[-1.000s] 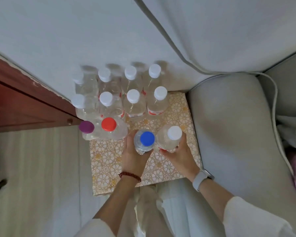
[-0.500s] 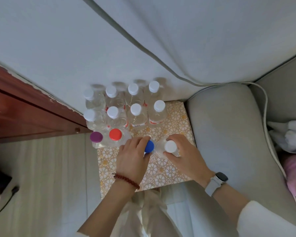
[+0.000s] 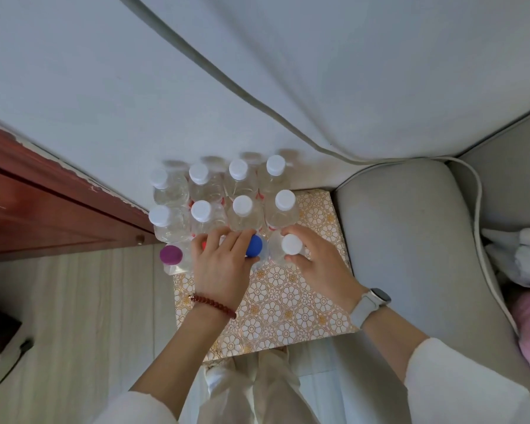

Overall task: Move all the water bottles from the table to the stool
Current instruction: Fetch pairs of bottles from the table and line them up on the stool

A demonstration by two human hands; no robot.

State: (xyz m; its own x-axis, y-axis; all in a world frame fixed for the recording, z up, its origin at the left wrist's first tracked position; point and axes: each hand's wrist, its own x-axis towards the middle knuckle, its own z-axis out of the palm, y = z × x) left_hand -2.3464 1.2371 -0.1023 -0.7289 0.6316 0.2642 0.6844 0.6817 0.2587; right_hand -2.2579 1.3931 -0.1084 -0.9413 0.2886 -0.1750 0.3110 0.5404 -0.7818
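A stool (image 3: 288,301) with a gold floral cover carries several clear water bottles with white caps (image 3: 242,205) in two back rows. In the front row stand a purple-capped bottle (image 3: 171,254), a red-capped bottle (image 3: 203,244) mostly hidden under my fingers, a blue-capped bottle (image 3: 254,245) and a white-capped bottle (image 3: 291,244). My left hand (image 3: 219,264) lies over the top of the blue-capped bottle, fingers curled on it. Beside it, my right hand (image 3: 318,264) curls around the neck of the white-capped bottle. Both bottles stand upright on the stool.
A grey sofa cushion (image 3: 410,240) touches the stool's right side, with a white cable (image 3: 478,194) along it. A dark red wooden cabinet (image 3: 43,203) is at the left, over pale wood flooring (image 3: 89,316). The white wall (image 3: 104,87) is behind the bottles.
Both hands slid from the sides of the blue-capped and white-capped bottles up to their tops. The two bottles went down and back, next to the red-capped one.
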